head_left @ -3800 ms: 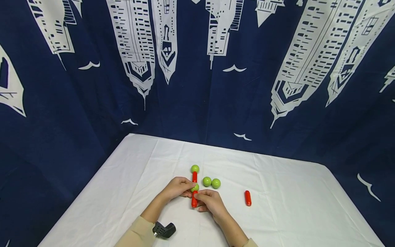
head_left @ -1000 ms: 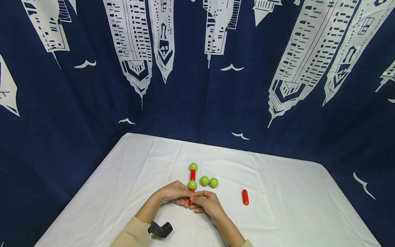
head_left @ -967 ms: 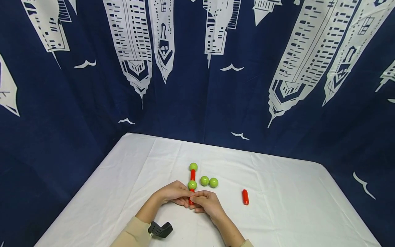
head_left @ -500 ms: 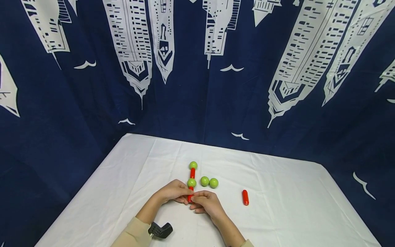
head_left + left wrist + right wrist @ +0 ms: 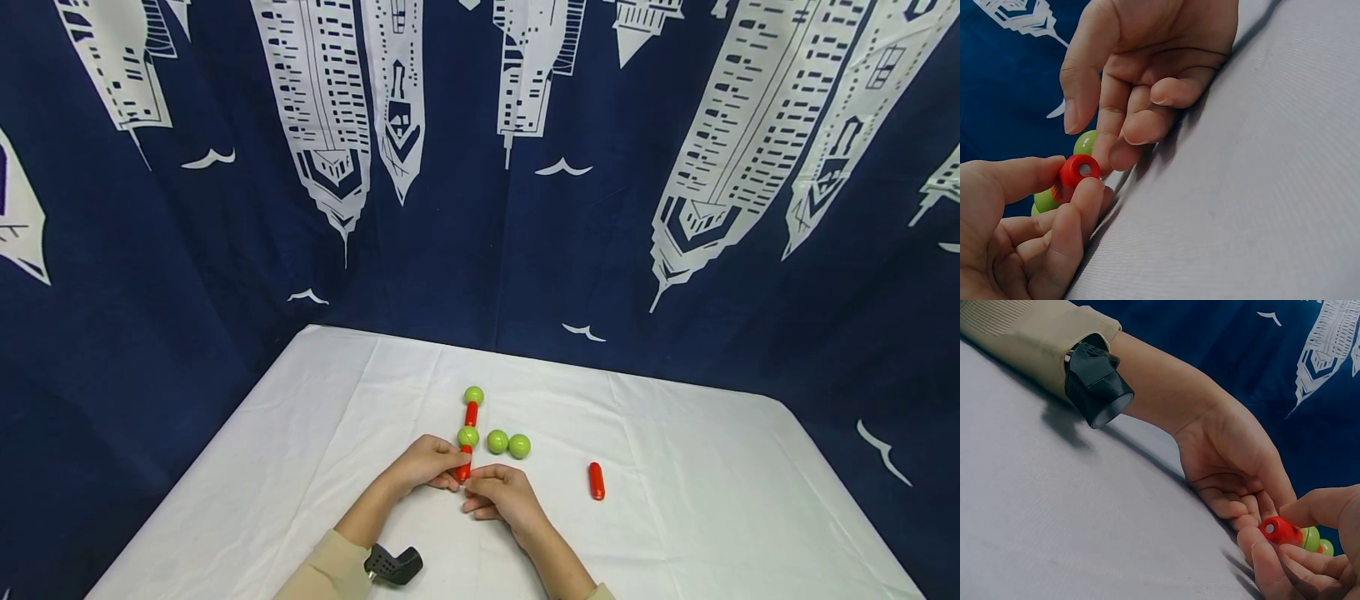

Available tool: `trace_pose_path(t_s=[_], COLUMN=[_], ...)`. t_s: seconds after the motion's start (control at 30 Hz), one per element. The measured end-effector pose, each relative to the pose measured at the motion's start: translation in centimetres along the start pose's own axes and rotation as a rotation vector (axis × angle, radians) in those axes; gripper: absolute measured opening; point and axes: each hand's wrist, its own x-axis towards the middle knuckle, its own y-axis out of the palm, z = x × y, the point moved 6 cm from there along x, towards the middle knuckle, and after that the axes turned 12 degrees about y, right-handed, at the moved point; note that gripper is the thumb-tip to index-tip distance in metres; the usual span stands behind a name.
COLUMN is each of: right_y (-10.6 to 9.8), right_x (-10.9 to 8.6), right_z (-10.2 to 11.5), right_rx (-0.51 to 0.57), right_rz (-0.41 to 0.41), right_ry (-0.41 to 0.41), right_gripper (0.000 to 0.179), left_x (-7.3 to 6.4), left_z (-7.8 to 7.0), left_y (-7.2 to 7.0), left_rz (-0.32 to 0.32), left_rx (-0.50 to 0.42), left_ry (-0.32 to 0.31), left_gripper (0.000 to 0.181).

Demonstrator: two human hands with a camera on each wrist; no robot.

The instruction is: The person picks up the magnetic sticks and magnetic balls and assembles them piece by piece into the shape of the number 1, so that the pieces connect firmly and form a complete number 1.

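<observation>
In the head view a chain of a green ball [image 5: 473, 396], a red rod [image 5: 471, 414], a second green ball [image 5: 468, 437] and a lower red rod [image 5: 465, 467] runs lengthwise on the table. My left hand [image 5: 427, 461] pinches the lower rod between thumb and fingers. A grey disc shows in this rod's near end [image 5: 1085, 169] in the left wrist view. Close by the same end is my right hand [image 5: 504, 493], its fingers loosely bent and holding nothing; the left wrist view shows its thumb [image 5: 1079, 103] apart from the rod.
Two loose green balls [image 5: 508, 443] sit side by side just right of the chain. Farther right lies a separate red rod [image 5: 596, 481]. A black wrist camera [image 5: 396, 566] sticks out from the left sleeve. White cloth [image 5: 720, 500] covers the table; a dark blue printed curtain [image 5: 465, 250] hangs behind.
The chain has shifted a little away from me and tilts slightly right at its far end. My right fingers have let go of the lower red rod; the left hand still pinches it.
</observation>
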Motion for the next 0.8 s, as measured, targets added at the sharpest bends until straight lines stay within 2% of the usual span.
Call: trace_pose_path(t_s=[0.3,0.6,0.8], right_y=[0.1,-0.9,-1.7], right_x=[-0.3,-0.3,-0.6], right_z=[0.5,1.8,3.3], right_rx=[-0.025,-0.166,-0.184], right_rz=[0.002,-0.027,-0.044], right_ry=[0.006,-0.036,-0.064], right_gripper=[0.024,0.027,0.028], left_x=[0.1,0.0,0.0], left_z=[0.2,0.0,0.1], left_y=[-0.1,0.1,0.0], left_rz=[-0.05,-0.05,-0.055], left_rx=[0.015,0.023,0.032], left_ry=[-0.008,-0.001,-0.011], left_gripper=[0.022,0.024,0.025])
